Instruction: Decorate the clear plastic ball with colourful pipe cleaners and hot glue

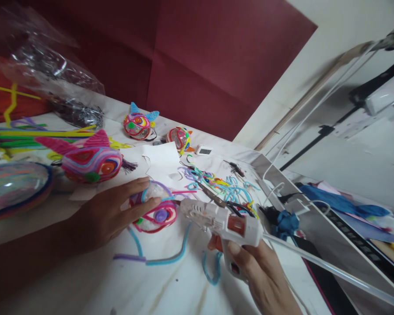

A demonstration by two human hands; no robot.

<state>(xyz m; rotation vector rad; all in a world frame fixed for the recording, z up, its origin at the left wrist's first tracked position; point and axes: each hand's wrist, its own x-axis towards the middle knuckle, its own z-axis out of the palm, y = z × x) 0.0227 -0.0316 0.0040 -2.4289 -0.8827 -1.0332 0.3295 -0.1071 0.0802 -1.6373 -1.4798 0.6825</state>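
My right hand (258,267) is wrapped around the handle of a white hot glue gun (210,216), a finger on its orange trigger. The gun's nozzle points left and meets, or nearly meets, a small clear ball (154,216) decorated with pink, red and blue pipe cleaners and a purple eye. Over the ball's left side lies my left hand (114,214), its fingers gripping it against the table. A blue and purple pipe cleaner (166,261) trails below the ball, and a curved blue piece (212,273) lies near the gun's handle.
Finished pipe-cleaner animal heads (92,159) stand at left and back. Scissors (221,199) lie behind the gun among pipe-cleaner scraps (213,177). A clear bowl-like shell (16,188) sits far left. White paper (160,162), a small digital display (204,150) and a grey table divider (315,223) are around.
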